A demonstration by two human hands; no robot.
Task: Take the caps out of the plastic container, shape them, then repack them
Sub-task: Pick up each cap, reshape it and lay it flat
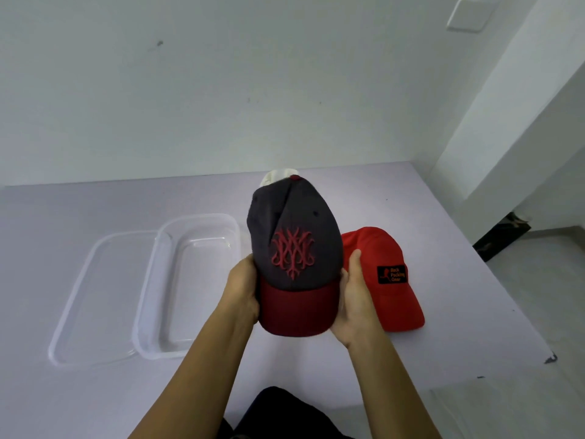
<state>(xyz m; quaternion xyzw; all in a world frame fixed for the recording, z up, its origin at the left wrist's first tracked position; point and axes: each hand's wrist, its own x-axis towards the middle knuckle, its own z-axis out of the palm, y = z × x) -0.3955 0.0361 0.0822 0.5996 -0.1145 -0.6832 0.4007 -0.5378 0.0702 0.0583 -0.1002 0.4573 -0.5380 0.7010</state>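
Note:
A dark grey cap (292, 229) with a red embroidered emblem and a dark red brim is held up above the table. My left hand (242, 288) grips its left side at the brim's base, and my right hand (353, 299) grips the right side. A bright red cap (391, 277) with a black patch lies on the table just right of my right hand. A white cap (275, 176) peeks out behind the grey cap's crown. The clear plastic container (152, 299) stands with nothing in it to the left.
The container's clear lid (76, 293) lies flat against the container's left side. The white table (443, 217) ends at a wall behind and drops off at the right edge, where the floor shows. Dark clothing on my lap shows at the bottom.

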